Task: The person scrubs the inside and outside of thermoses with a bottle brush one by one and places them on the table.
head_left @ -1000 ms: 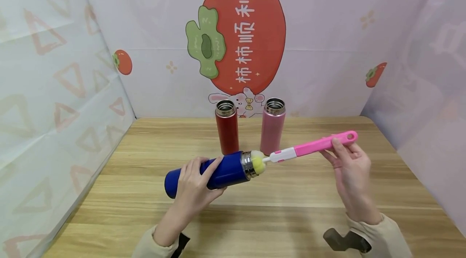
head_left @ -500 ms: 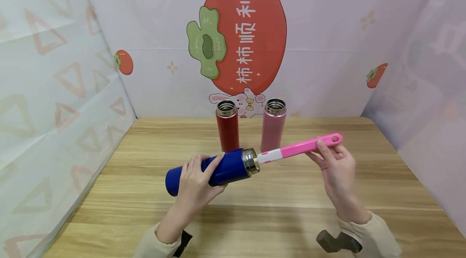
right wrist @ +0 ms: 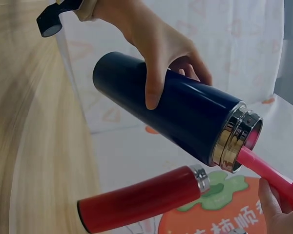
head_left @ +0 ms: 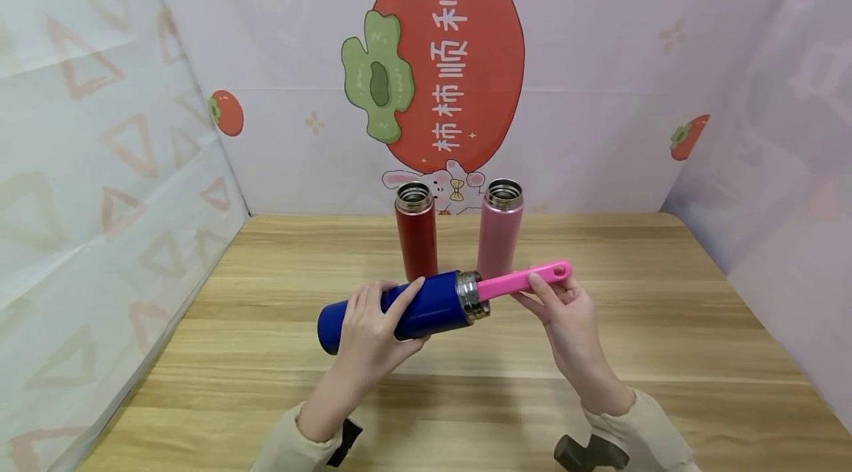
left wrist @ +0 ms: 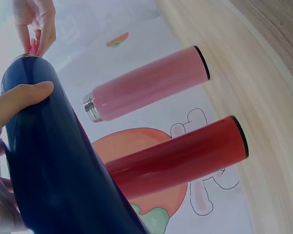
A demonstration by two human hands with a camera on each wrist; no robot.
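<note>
Above the wooden table (head_left: 679,294), blue bottle (head_left: 435,305) tilted on its side, left hand (head_left: 369,328) wrapped round its body; right hand (head_left: 572,324) pinching a pink handle (head_left: 507,284), far end inside the blue bottle's mouth; behind, red bottle (head_left: 418,244) and pink bottle (head_left: 501,237) standing upright, near each other, mouths up.

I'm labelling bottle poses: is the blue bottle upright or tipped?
Tipped. The left hand holds the blue bottle tilted well over, mouth toward the right hand; the red bottle stands upright.

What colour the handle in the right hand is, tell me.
The handle is bright pink, clearest in the head view.
</note>
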